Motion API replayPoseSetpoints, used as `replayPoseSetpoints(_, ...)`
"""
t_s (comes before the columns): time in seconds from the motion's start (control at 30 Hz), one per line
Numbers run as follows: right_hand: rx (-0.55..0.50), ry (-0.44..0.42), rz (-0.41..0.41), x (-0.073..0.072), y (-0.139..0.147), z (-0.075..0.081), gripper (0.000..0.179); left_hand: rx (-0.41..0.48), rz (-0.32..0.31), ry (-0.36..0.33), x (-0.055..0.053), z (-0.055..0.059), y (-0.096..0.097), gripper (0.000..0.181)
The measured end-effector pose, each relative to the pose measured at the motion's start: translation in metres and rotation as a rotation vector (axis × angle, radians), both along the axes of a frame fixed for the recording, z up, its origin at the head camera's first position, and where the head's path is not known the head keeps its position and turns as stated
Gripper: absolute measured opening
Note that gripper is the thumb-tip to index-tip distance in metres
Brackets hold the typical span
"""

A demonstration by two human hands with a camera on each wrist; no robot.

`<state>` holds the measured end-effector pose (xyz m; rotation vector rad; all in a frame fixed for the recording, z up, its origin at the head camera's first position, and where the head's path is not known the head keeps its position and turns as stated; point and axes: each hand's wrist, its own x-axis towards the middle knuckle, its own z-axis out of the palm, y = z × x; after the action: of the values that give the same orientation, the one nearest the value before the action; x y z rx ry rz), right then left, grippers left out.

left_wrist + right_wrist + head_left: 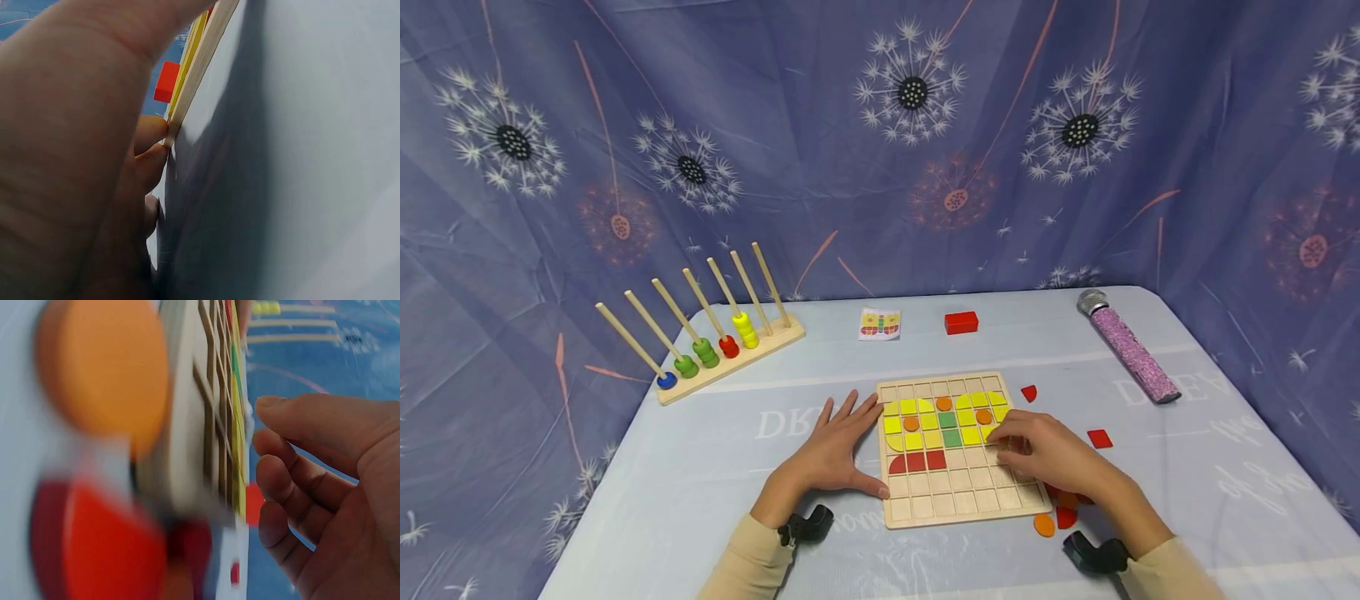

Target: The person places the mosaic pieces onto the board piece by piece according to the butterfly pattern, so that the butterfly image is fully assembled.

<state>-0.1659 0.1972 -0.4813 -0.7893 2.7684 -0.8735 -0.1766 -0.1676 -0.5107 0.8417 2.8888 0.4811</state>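
A square wooden grid board (925, 510) lies on the table, its upper rows filled with yellow tiles (908, 407), green tiles (951, 438) and several orange discs (912, 423). Below them, a short row of red tiles (916, 462) starts at the left side. My left hand (835, 454) spreads its fingers against the board's left edge, with the thumb near the lower corner. Over the right side hovers my right hand (1051, 446), fingers loosely bent and nothing visible between them. In the right wrist view its fingertips (273, 474) stand apart from the tiles.
Loose orange (1044, 525) and red pieces (1066, 517) lie by the board's lower right corner, partly under my right wrist. Farther right are a red square (1100, 438) and a pink glittery microphone (1131, 350). Behind stand a picture card (879, 325), red block (961, 322) and bead rack (730, 367).
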Motion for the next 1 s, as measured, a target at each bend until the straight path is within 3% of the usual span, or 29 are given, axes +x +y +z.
replayPoseSetpoints(0.2,-0.059,-0.033,-0.056,0.008,0.045,-0.002,0.022,0.01,0.001,-0.016,0.002,0.001,0.002,0.127)
replayPoseSetpoints(0.43,-0.048,-0.041,-0.103,0.018,0.086,-0.009,0.026,0.022,-0.004,-0.012,0.003,0.003,0.001,0.126)
replayPoseSetpoints(0.6,-0.04,-0.087,-0.117,0.019,0.095,-0.012,0.03,0.004,0.029,-0.01,0.004,0.003,-0.004,0.128)
replayPoseSetpoints(0.77,-0.015,-0.063,-0.13,0.024,0.104,-0.014,0.03,0.022,-0.001,-0.014,0.003,0.0,-0.001,0.126)
replayPoseSetpoints(1.0,-0.002,-0.066,-0.152,0.023,0.103,-0.016,0.03,0.008,0.006,-0.007,0.002,0.001,0.0,0.127)
